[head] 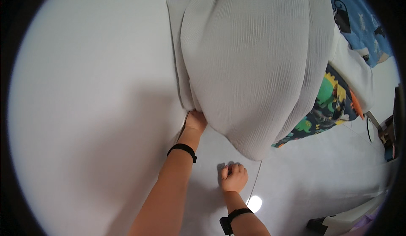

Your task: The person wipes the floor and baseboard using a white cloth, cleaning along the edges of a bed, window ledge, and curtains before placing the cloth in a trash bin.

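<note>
A large light-grey ribbed cloth (253,55) hangs in folds before me, its lower corner close to the grey tiled floor (301,172). My left hand (195,121) reaches in at the cloth's lower left edge, beside the white wall (79,77). Its fingers are hidden beneath the fabric, so I cannot tell whether they grip anything. Lower and to the right, my right hand (235,177) is at the floor with its fingers curled in, apart from the cloth. Nothing shows in it. Each wrist wears a black band.
Right of the grey cloth are a dinosaur-print cloth (330,106), a white cloth (352,68) and a blue cat-print cloth (361,23). A white object with a black end (342,220) lies at the lower right. Dark items (391,131) stand along the far right.
</note>
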A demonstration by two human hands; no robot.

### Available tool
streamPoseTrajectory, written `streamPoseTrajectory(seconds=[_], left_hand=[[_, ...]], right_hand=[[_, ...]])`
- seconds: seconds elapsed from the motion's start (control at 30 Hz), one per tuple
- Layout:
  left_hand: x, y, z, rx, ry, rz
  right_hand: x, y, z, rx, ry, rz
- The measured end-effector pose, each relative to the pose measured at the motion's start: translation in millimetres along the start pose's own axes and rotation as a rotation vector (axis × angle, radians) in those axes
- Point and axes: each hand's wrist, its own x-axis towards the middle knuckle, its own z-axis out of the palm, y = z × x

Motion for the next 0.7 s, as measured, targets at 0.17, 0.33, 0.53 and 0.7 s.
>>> streamPoseTrajectory(seconds=[0.17, 0.33, 0.53, 0.7], left_hand=[[-60.0, 63.5, -52.6, 0.365, -0.111, 0.227], [-101.7, 54.2, -30.5, -0.149, 0.030, -0.279], [-33.4, 68.8, -9.9, -0.208, -0.019, -0.073], [13.2, 50.4, 14.4, -0.237, -0.025, -0.063]], right_hand=[[8.8, 23.3, -6.3, -0.088, 0.056, 0.005], [3.8, 10.3, -1.6, -0.021, 0.025, -0.009], [2.8, 19.4, -2.1, -0.065, 0.019, 0.007], [8.7, -2.6, -19.4, -0.062, -0.142, 0.085]])
